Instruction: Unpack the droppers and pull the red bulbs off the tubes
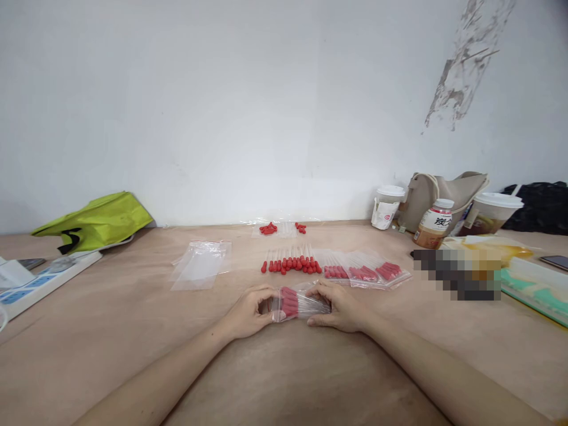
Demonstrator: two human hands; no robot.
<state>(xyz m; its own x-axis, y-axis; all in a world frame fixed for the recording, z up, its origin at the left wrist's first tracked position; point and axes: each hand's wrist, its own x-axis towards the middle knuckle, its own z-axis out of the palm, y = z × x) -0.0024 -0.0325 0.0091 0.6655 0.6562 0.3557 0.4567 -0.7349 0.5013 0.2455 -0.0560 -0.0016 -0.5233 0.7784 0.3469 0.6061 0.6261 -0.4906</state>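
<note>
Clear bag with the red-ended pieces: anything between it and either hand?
Nothing visible. The left hand is at the red end of the clear bag, the right hand at the other. The loose red-ended pieces lie beyond it, out of the way.

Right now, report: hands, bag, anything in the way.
Left hand on dropper bag, red-bulb end. Right hand, clear-stem end. Loose droppers lying just beyond; filled bags beyond, rightward.

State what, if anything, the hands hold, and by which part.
A clear bag of red-bulbed droppers is held: the left hand grips its red-bulb end, the right hand its clear-stem end.
</note>
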